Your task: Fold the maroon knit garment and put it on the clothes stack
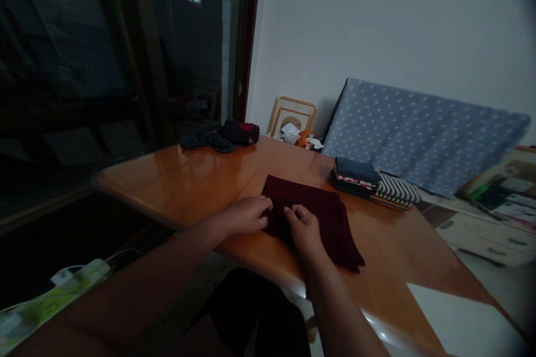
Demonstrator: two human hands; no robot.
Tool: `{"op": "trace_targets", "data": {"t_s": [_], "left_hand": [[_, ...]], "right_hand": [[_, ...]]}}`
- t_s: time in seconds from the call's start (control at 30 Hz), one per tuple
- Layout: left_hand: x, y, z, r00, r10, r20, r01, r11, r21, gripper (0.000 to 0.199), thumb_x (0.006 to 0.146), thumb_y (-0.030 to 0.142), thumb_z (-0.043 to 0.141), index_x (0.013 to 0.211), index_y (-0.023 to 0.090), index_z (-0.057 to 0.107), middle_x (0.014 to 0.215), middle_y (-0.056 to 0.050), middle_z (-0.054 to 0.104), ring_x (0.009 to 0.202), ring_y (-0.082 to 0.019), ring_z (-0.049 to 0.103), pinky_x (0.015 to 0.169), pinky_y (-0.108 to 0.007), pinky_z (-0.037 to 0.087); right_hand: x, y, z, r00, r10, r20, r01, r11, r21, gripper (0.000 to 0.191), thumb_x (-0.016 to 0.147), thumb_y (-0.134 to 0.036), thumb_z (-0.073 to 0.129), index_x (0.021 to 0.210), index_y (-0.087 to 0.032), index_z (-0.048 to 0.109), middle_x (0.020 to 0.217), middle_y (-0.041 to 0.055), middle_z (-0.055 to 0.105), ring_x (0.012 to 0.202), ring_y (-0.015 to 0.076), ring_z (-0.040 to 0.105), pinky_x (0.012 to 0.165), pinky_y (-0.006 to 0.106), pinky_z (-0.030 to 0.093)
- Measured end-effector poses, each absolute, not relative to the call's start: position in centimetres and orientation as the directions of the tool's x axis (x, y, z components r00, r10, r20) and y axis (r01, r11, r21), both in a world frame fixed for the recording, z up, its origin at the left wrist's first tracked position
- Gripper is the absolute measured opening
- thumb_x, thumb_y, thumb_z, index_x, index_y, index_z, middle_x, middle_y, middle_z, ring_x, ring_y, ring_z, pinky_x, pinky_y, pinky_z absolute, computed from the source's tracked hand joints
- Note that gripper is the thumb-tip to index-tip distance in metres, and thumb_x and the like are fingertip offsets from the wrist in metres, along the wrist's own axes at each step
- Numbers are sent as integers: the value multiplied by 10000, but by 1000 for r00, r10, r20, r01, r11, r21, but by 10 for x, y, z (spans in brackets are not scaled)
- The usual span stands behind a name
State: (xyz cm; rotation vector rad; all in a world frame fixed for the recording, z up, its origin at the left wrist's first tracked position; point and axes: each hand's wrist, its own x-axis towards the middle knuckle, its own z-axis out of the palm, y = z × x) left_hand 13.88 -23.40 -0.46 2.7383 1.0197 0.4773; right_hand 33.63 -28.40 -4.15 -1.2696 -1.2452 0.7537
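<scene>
A dark maroon garment [324, 206] lies folded on the brown table, near its front edge. Its exact kind cannot be made out. My left hand [250, 214] is at the garment's left edge, with curled fingers closed on the cloth. Over the garment's front middle, my right hand [305, 230] pinches the fabric between thumb and fingers. The two hands are a short distance apart, and the cloth between them is dark. A layered lower corner of the garment reaches out to the right of my right wrist.
On the glossy table [167, 184], folded clothes [355, 172] and a striped folded garment [396, 189] sit at the right back. Crumpled dark clothes [238, 133] lie at the far left. A white sheet [460, 318] is at the right front. Below left is a power strip [54, 298].
</scene>
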Motion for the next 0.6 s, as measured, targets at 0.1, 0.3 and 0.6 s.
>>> {"op": "trace_targets", "data": {"t_s": [0.1,0.3,0.6], "left_hand": [[137,-235,0,720,651,241,585,-756,294,247,804,207,631,1043,242,580,1034,-29,625,946,-212,585,779,-313,442],[146,-248,6,674,669,315,665,-734,136,170,784,131,600,898,235,530,981,-38,593,971,-244,515,862,-388,384],[139,-252,-4,685,651,329,645,-751,143,157,795,169,611,927,243,570,996,-43,566,1014,-260,502,875,-397,364]], "right_hand": [[336,-285,-41,231,937,263,226,211,-951,322,818,-503,650,745,-190,632,636,-28,519,605,132,436,580,249,370],[335,-286,-41,226,938,263,237,209,-949,330,821,-521,632,769,-195,640,646,-28,539,601,135,445,581,249,375],[333,-290,-38,187,913,363,390,270,-880,267,882,-446,598,817,-197,671,728,-6,615,682,155,537,662,268,418]]}}
